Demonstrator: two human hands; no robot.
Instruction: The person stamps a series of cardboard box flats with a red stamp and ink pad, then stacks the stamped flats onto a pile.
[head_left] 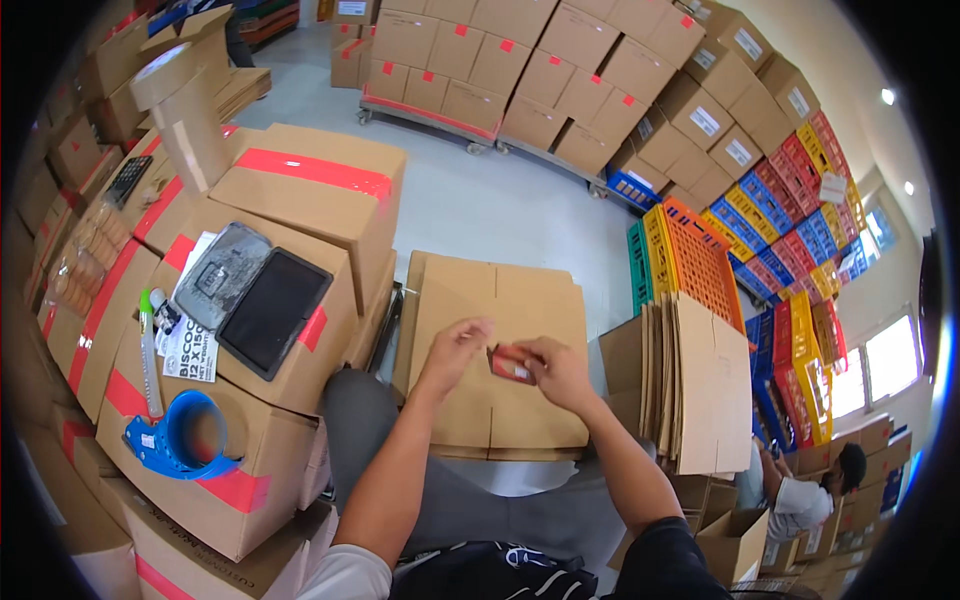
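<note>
Head view, looking down from the person's own eyes: a flattened brown cardboard box (497, 350) lies across the person's lap, above grey trousers; both bare forearms reach up onto it from the lower edge. The left hand (452, 348) rests on the cardboard, its fingers (477, 329) curled loosely and pressed near a small red piece (512, 364), which looks like a red label or strip of tape, though it is too small to tell; the right hand (558, 368) pinches that red piece between thumb and fingertips, right at the middle of the box face.

To the person's left, sealed cartons with red tape (300, 200) are stacked close; on them lie a dark tablet (272, 310), a grey plastic pouch (222, 274), printed papers (190, 345), and a blue tape dispenser (180, 437) sitting near a carton edge. To the right stands a sheaf of flat cardboard sheets (690, 385), with coloured plastic crates (760, 240) behind; another person (800, 495) crouches at the lower right.

Judged risks: the red piece is small and held only at the fingertips, so it may go on crooked, wrinkle, or stick to the fingers; the box rests loosely on the lap and could slide while pressed; the dispenser could be knocked off by an elbow.
</note>
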